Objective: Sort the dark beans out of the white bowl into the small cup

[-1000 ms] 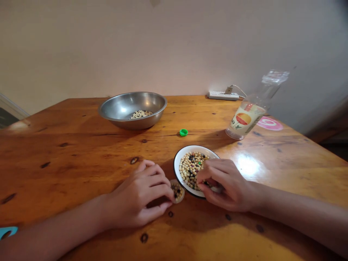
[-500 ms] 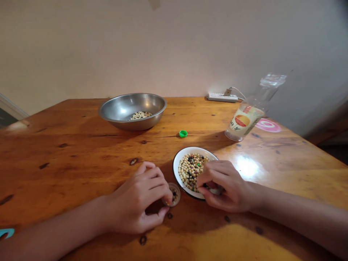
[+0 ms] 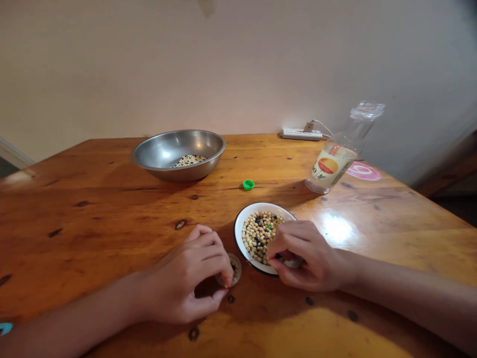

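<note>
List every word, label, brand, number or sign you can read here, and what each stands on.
"6" or "9", cannot tell which: white, on the pink round mark.
Clear bottle, label: possibly "O" at its left edge; the rest is too small or blurred.
Nothing else is legible.

This looks like a home: wooden table [image 3: 112, 219], basin [image 3: 179, 173], power strip [image 3: 301, 134].

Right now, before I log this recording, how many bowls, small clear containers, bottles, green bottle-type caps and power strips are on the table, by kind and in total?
Bowls: 2, a metal bowl and a white bowl
Small clear container: 1
Bottle: 1
Green cap: 1
Power strip: 1
Total: 6
</note>
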A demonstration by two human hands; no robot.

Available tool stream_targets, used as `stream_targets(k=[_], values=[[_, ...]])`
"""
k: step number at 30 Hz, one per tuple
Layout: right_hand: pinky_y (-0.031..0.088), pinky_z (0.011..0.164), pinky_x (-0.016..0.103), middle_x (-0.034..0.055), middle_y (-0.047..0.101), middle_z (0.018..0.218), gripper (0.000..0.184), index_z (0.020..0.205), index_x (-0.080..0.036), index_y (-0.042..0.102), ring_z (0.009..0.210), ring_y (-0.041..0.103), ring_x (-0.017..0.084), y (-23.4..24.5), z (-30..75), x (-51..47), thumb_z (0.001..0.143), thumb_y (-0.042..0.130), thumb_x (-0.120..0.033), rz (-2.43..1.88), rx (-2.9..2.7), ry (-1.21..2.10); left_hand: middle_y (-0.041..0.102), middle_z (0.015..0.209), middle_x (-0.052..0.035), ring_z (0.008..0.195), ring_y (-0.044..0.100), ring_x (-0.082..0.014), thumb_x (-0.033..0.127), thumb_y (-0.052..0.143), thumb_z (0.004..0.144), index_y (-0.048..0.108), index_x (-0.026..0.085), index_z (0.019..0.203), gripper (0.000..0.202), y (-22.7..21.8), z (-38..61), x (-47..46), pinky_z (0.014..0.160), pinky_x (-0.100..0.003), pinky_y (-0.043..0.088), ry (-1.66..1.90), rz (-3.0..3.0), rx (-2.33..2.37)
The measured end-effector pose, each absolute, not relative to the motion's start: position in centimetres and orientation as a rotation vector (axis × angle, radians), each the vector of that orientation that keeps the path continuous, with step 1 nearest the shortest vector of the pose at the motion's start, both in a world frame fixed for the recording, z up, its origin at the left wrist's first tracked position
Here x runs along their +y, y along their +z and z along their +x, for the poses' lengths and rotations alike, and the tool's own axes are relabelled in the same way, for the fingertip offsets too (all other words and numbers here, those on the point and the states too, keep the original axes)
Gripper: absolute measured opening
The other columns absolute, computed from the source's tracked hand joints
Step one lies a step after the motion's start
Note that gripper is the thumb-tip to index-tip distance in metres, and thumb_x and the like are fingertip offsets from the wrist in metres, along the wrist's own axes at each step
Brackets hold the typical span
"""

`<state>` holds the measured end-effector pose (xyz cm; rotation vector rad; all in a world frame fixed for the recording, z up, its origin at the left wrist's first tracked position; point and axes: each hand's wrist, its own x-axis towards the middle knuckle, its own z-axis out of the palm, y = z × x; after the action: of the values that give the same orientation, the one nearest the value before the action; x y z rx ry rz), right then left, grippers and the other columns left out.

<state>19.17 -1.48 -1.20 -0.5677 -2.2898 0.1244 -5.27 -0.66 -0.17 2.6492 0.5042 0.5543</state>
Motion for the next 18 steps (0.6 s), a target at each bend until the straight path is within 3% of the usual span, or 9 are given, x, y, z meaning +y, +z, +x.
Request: stream_targets(k=[18], values=[[0.036,0.053,0.020,-0.0031,0.056,0.058,0.008,0.076,-0.020,0.051,0.052,0.050,0.009,-1.2,19.0,-1.4,0.084,0.050,-0.019,-0.604,-2.234,0.118,0.061,0.071,0.0006,0.072,0.048,-0.0155,0.001,0.050,0.074,0.049,0.021,0.079,0.021,-1.9,-5.0,0.0,0.073,-0.032,0.036,0.695,2.737,0.423]])
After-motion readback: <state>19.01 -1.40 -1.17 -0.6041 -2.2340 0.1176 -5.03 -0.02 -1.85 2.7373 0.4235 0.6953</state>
